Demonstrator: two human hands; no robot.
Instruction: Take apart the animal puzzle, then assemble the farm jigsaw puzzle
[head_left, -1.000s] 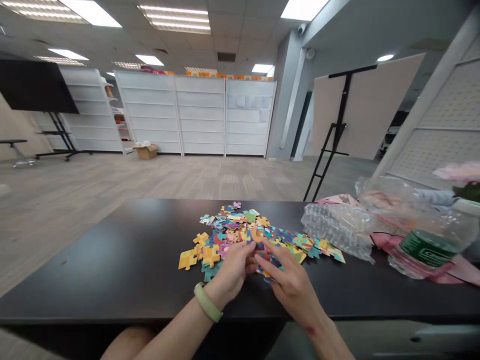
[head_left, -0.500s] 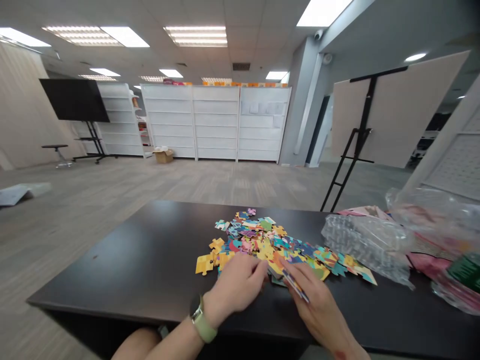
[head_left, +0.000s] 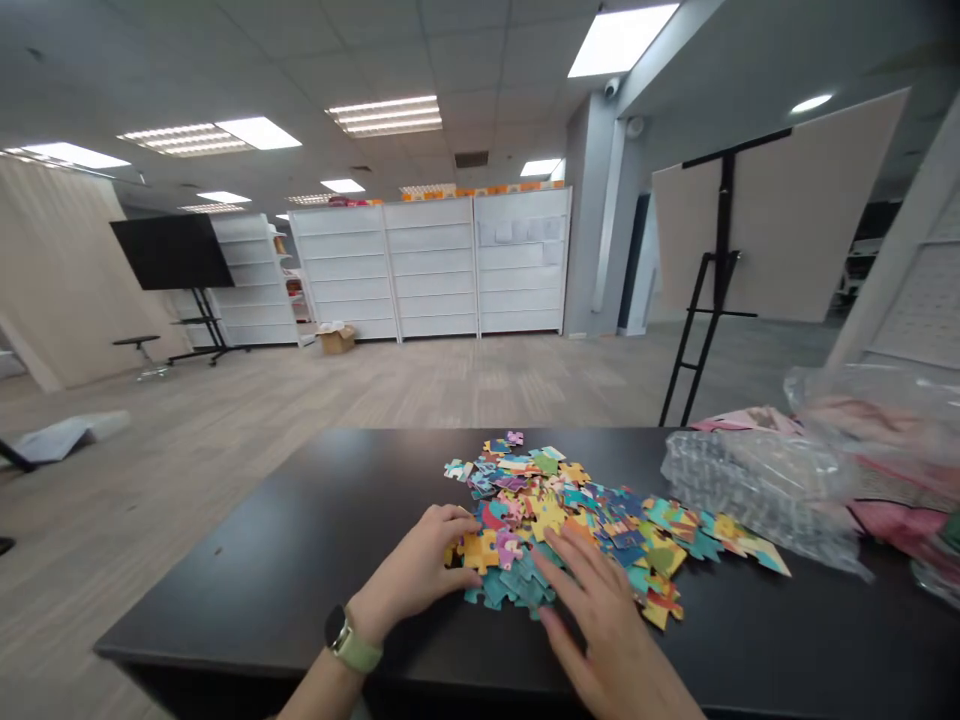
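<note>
A heap of colourful jigsaw puzzle pieces (head_left: 551, 510) lies spread over the dark table (head_left: 300, 540). My left hand (head_left: 420, 565), with a green-banded watch (head_left: 352, 640) on the wrist, rests at the heap's left edge. Its thumb and fingers are apart, beside some yellow pieces (head_left: 480, 550). Over the near side of the heap, my right hand (head_left: 600, 620) has its fingers spread, the tips touching or just above the pieces. Between both hands lie several teal pieces (head_left: 517, 582), some face down or overlapping. What is under the right palm is hidden.
Crumpled clear bubble wrap (head_left: 757, 490) and pink-and-clear plastic packaging (head_left: 892, 450) lie on the table's right side. Behind the table stands a board on a black easel (head_left: 724, 250). White shelves (head_left: 435, 265) line the back, and a screen on a stand (head_left: 176, 252) is at left.
My right hand has let go of a thin stack of puzzle pieces and spread its fingers. My left hand moved left, and teal pieces now show between the hands. The view tilted up slightly.
</note>
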